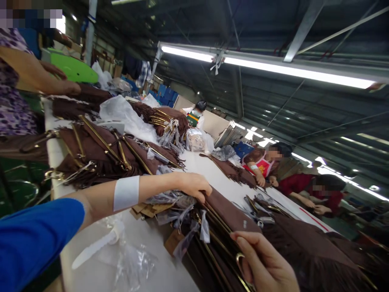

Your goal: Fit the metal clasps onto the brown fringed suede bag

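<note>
My left hand (194, 185) reaches across from the left, its fingers curled closed on the far end of a brown bag (232, 213) with gold-coloured metal trim. At the near end of that bag, my right hand (267, 263) pinches the edge by the trim between thumb and finger. A gold-coloured ring (240, 259) shows beside the right fingers; whether it belongs to the bag I cannot tell. Under and beside my hands lie more brown bags with gold bars, plastic-wrapped tags (205, 227) and a brown card tag (174, 243).
Fringed brown bags (100, 150) are piled at left, and more (306, 239) lie at right on the white table (194, 162). Clear plastic with a white strip (97, 247) lies in front. A person in purple print (15, 89) handles brown material; others work along the far side.
</note>
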Demonstrator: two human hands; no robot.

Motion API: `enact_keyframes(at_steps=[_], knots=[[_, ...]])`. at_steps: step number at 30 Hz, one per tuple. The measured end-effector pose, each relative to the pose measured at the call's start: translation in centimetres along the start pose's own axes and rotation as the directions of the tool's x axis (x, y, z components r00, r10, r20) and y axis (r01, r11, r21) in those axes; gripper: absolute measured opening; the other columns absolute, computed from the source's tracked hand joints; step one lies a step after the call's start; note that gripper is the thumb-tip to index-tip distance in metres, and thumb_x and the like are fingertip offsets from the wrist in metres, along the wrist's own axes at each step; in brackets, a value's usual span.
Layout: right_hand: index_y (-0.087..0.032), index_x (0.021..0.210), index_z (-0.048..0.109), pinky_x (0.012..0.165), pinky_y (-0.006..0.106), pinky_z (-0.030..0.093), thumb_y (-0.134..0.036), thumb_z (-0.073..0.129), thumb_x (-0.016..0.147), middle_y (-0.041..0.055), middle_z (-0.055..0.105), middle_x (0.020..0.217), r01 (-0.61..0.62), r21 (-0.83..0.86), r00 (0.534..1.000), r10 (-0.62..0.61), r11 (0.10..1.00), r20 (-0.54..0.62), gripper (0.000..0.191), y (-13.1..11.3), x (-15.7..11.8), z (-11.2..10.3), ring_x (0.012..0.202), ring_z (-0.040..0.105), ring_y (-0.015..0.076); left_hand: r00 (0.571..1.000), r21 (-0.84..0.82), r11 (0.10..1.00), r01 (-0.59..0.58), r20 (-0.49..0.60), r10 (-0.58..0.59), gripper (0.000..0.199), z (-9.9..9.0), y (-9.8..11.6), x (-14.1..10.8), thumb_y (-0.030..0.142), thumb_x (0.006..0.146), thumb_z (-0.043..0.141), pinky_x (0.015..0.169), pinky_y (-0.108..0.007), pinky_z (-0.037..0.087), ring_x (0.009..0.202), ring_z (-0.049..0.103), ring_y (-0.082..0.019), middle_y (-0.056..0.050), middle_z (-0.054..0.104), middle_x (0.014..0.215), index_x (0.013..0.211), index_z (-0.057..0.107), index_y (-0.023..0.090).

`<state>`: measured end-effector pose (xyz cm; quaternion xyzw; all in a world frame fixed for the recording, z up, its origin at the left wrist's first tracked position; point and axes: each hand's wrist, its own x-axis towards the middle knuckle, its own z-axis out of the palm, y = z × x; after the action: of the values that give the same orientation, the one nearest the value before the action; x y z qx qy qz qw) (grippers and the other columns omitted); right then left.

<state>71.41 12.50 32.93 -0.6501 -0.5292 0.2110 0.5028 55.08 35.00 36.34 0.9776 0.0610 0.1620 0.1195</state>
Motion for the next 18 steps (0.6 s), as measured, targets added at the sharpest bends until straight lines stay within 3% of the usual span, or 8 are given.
enact_keyframes(at_steps=[2, 4, 5, 6, 9, 12, 15, 18], knots=[[-0.022, 0.082, 0.074, 0.046, 0.026, 0.046, -0.052, 0.069, 0.079, 0.0059, 0.072, 0.072, 0.109, -0.132, 0.993, -0.101, 0.985, 0.065, 0.031, 0.5, 1.2, 1.1, 0.048, 0.057, 0.0167, 0.999, 0.006, 1.0, 0.03, -0.033, -0.03, 0.016, 0.8, -0.7, 0.3, 0.015, 0.082, 0.069, 0.069, -0.029, 0.042, 0.072, 0.06, -0.021, -0.004, 0.067, 0.074, 0.069, 0.062, 0.02], [-0.024, 0.074, 0.07, 0.066, 0.03, 0.052, -0.048, 0.063, 0.084, 0.0101, 0.073, 0.105, 0.242, -0.276, 0.969, -0.22, 0.93, 0.111, 0.026, 1.0, 2.3, 2.1, 0.075, 0.067, 0.0238, 0.994, 0.003, 0.998, 0.069, -0.091, -0.068, 0.016, 1.0, -0.3, 0.7, 0.016, 0.087, 0.063, 0.071, -0.03, 0.042, 0.073, 0.06, -0.022, -0.006, 0.067, 0.074, 0.071, 0.061, 0.02], [-0.025, 0.073, 0.067, 0.073, 0.031, 0.051, -0.045, 0.059, 0.086, 0.01, 0.072, 0.109, 0.287, -0.336, 0.957, -0.256, 0.897, 0.134, 0.026, 1.3, 2.8, 2.5, 0.084, 0.067, 0.0254, 0.989, -0.007, 0.996, 0.086, -0.119, -0.087, 0.015, 0.9, 0.1, 0.9, 0.018, 0.089, 0.061, 0.073, -0.031, 0.042, 0.074, 0.06, -0.023, -0.006, 0.066, 0.074, 0.073, 0.061, 0.02], [-0.025, 0.073, 0.065, 0.075, 0.031, 0.049, -0.043, 0.056, 0.088, 0.0096, 0.073, 0.102, 0.309, -0.382, 0.95, -0.266, 0.871, 0.164, 0.025, 1.6, 3.1, 2.8, 0.084, 0.067, 0.0256, 0.984, -0.024, 0.994, 0.102, -0.146, -0.105, 0.015, 0.8, 0.4, 1.1, 0.019, 0.09, 0.06, 0.074, -0.031, 0.042, 0.076, 0.06, -0.023, -0.006, 0.066, 0.074, 0.075, 0.061, 0.02], [-0.026, 0.073, 0.057, 0.06, 0.027, 0.042, -0.041, 0.05, 0.093, 0.0028, 0.065, 0.067, 0.308, -0.429, 0.943, -0.214, 0.849, 0.254, 0.026, 2.7, 3.8, 3.1, 0.061, 0.06, 0.0208, 0.967, -0.114, 0.983, 0.145, -0.196, -0.165, 0.019, 0.4, 0.8, 1.6, 0.021, 0.092, 0.055, 0.077, -0.029, 0.042, 0.076, 0.059, -0.021, -0.004, 0.064, 0.072, 0.074, 0.06, 0.02], [-0.024, 0.072, 0.055, 0.055, 0.025, 0.036, -0.042, 0.05, 0.094, -0.0011, 0.057, 0.059, 0.292, -0.403, 0.94, -0.185, 0.867, 0.285, 0.029, 3.5, 4.0, 3.1, 0.053, 0.052, 0.0167, 0.949, -0.257, 0.947, 0.191, -0.2, -0.245, 0.025, 0.9, -0.1, 1.8, 0.02, 0.092, 0.051, 0.074, -0.026, 0.041, 0.072, 0.055, -0.017, -0.001, 0.062, 0.07, 0.069, 0.058, 0.019], [-0.022, 0.076, 0.062, 0.049, 0.024, 0.034, -0.052, 0.054, 0.09, -0.0043, 0.048, 0.051, 0.157, -0.322, 0.977, -0.1, 0.934, 0.188, 0.034, 3.7, 4.4, 3.5, 0.047, 0.046, 0.0149, 0.919, -0.424, 0.867, 0.263, -0.164, -0.359, 0.027, 2.4, -1.4, 1.8, 0.02, 0.092, 0.046, 0.065, -0.023, 0.04, 0.065, 0.051, -0.014, 0.002, 0.058, 0.065, 0.066, 0.057, 0.017], [-0.019, 0.092, 0.068, 0.041, 0.022, 0.031, -0.066, 0.06, 0.081, -0.0045, 0.05, 0.05, -0.049, -0.111, 0.992, 0.062, 0.993, 0.114, 0.049, 3.7, 5.1, 4.2, 0.041, 0.042, 0.0138, 0.883, -0.573, 0.748, 0.334, -0.088, -0.462, 0.027, 4.0, -2.4, 1.8, 0.021, 0.088, 0.043, 0.055, -0.022, 0.037, 0.054, 0.046, -0.012, 0.004, 0.053, 0.057, 0.066, 0.056, 0.016]])
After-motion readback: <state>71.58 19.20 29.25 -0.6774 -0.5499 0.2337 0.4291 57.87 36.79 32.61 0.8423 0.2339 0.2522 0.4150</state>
